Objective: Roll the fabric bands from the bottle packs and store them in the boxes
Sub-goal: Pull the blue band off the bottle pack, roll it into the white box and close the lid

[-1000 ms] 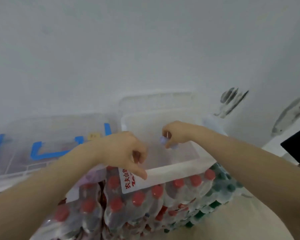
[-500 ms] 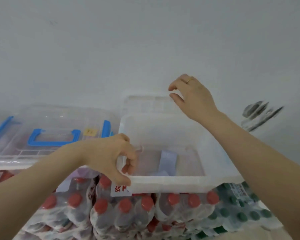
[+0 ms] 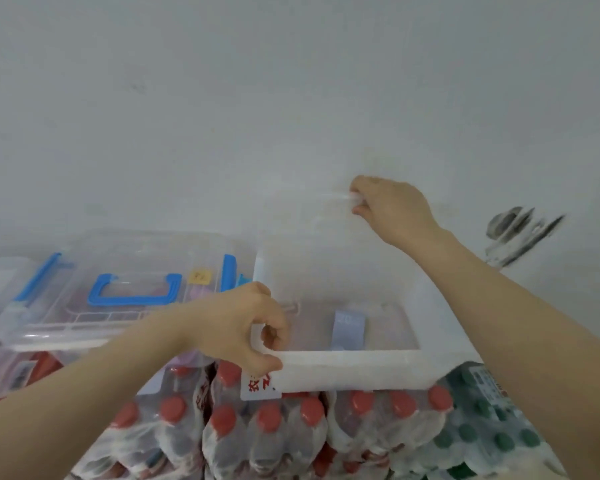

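Observation:
A clear open box (image 3: 354, 360) rests on shrink-wrapped packs of red-capped bottles (image 3: 267, 431). Inside it lies a pale lilac fabric band (image 3: 349, 329). My left hand (image 3: 243, 327) grips the box's front left corner, thumb under the rim and fingers curled over it. My right hand (image 3: 388, 209) is raised behind the box and pinches the top edge of its clear lid (image 3: 312, 230), which stands upright against the wall.
A second clear box (image 3: 125, 289) with blue handle and latches sits shut to the left, on more packs. Green-capped bottle packs (image 3: 492, 431) lie at the right. A white wall with dark scuff marks (image 3: 520, 233) stands close behind.
My right hand let the band drop into the box, rose to the upright lid and now pinches its top edge. My left hand kept its grip on the box's corner.

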